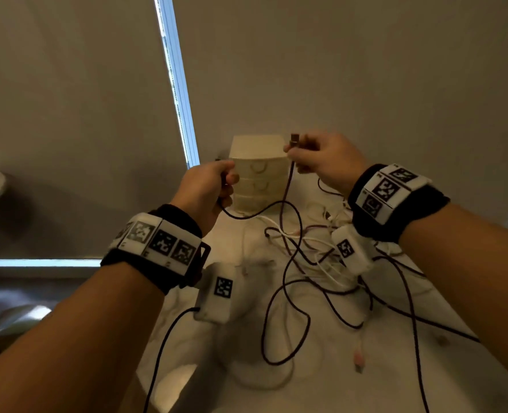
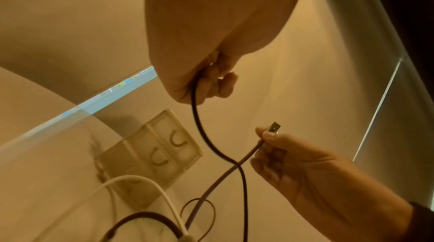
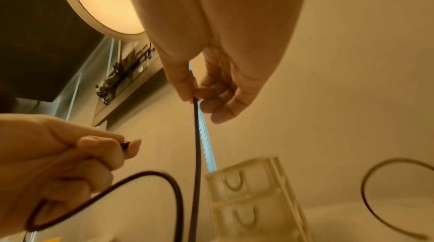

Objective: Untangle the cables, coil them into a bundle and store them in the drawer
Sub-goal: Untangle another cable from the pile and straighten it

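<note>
A long dark cable [image 1: 288, 263] runs up from a tangle on the white table [image 1: 380, 377] to both raised hands. My left hand [image 1: 225, 181] grips one end in its curled fingers; a small dark plug tip [image 3: 125, 144] shows between thumb and finger. My right hand [image 1: 294, 155] pinches the other end just below its metal USB plug [image 1: 294, 139], which points up. The two strands cross below the hands [image 2: 237, 164]. A cream drawer unit [image 1: 258, 174] with three shut drawers stands behind the hands. White cables [image 1: 321, 242] lie mixed into the tangle.
A pinkish connector [image 1: 358, 360] lies on the table near the front right. Loose dark loops [image 1: 285, 338] spread over the table's middle. A wall and a window blind with a bright gap [image 1: 178, 84] stand behind the drawer unit.
</note>
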A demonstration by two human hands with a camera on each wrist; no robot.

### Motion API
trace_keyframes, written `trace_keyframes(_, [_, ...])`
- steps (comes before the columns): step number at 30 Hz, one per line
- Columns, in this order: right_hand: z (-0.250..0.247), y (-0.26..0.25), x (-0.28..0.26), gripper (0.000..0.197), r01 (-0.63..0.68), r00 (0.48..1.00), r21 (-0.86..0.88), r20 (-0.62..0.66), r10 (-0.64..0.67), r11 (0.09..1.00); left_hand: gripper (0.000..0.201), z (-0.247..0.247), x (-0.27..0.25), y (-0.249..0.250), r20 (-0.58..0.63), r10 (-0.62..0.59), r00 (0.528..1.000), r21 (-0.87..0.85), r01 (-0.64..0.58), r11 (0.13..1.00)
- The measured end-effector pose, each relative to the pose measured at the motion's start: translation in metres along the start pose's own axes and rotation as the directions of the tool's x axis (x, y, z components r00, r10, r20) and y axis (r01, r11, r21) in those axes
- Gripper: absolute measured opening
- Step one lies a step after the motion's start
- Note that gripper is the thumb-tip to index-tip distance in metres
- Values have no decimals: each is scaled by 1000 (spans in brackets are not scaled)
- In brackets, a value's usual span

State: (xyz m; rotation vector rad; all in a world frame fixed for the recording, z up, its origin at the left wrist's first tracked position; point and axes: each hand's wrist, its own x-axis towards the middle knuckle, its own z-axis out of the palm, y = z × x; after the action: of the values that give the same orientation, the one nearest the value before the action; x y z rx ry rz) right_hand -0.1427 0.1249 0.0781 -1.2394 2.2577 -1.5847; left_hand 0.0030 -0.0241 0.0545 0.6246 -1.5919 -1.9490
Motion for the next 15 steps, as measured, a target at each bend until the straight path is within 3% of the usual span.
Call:
trace_keyframes(4, [-22,-27,-13,16,47,999,178,-3,-47,983,18,28,-9,21,85,70,994,-155,-56,986])
trace_keyframes(8, [-31,-37,-28,23,66,998,284,-14,-65,957,29,57,-24,26,222,184,958,-136,-156,978])
trace_keyframes(12, [-34,-35,-32,20,129,984,125,-140,-111,984,35,80,-36,16,354,211,911,-136,-172,976])
trace_keyframes(15, [-35,-36,-34,19,131,985,69,-124,-122,989,34,88,-41,10,403,206,892,-130,-167,977])
